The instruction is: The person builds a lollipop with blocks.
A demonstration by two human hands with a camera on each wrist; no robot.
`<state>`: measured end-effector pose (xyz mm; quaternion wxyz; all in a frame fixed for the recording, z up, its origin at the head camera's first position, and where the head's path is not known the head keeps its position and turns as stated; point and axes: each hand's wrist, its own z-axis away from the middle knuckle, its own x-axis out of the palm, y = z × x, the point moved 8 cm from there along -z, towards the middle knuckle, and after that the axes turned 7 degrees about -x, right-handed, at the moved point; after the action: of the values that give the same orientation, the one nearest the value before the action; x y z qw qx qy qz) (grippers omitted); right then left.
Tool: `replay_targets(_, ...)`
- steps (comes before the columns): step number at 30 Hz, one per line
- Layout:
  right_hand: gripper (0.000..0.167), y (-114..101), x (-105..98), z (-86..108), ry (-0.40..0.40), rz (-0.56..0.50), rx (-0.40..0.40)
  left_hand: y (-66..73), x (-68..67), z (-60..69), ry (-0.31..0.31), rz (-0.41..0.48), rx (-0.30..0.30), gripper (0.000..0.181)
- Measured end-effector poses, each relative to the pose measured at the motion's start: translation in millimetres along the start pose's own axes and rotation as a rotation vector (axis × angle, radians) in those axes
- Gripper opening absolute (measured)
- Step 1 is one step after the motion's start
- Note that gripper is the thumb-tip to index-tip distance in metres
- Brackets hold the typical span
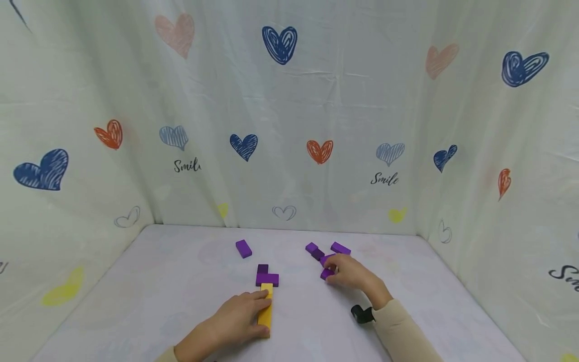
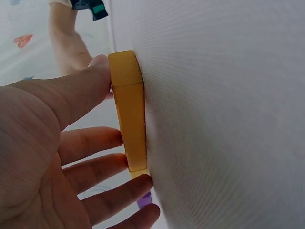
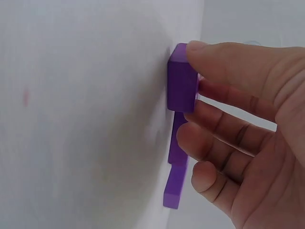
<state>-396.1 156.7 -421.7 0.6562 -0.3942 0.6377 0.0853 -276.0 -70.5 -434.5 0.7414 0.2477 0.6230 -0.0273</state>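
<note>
My left hand (image 1: 242,315) lies along the left side of a long yellow block (image 2: 131,124), its thumb and fairly straight fingers touching it. A shorter, lighter yellow block (image 1: 267,287) continues the line beyond. Touching its far end is a crosswise purple block (image 1: 271,280), with a dark purple block (image 1: 263,269) behind. Over a cluster of purple blocks, my right hand (image 1: 355,275) pinches one purple block (image 3: 182,86) between thumb and fingers. Under its fingertips, more purple blocks (image 3: 177,143) run away in a row, partly hidden by the hand.
A lone purple block (image 1: 243,249) lies at the back left of the white table (image 1: 181,281). Another purple block (image 1: 341,248) sits behind my right hand. A dark wrist device (image 1: 362,314) shows beside the right sleeve. Heart-printed curtains (image 1: 289,110) enclose the back and sides.
</note>
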Motion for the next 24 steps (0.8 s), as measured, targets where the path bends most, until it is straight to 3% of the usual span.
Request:
replay_targets(3, 0.022, -6.9, 0.8, -2.6, -0.005, 0.022, -0.014, 0.2, -0.5, -0.2, -0.005, 0.003, -0.009, 0.063)
replay_targets(9, 0.032, -7.7, -2.4, -2.4, -0.009, -0.030, 0.037, 1.6, -2.3, 0.3, 0.000, 0.001, -0.006, 0.064)
replay_targets(16, 0.027, -7.3, 5.1, -4.1, -0.020, -0.037, -0.054, 1.7, -2.2, 0.6, -0.002, -0.001, -0.007, 0.064)
replay_targets(24, 0.025, -13.3, 12.0, -10.7, -0.028, -0.032, -0.050, 0.6, 0.9, -0.7, -0.010, 0.000, -0.013, 0.064)
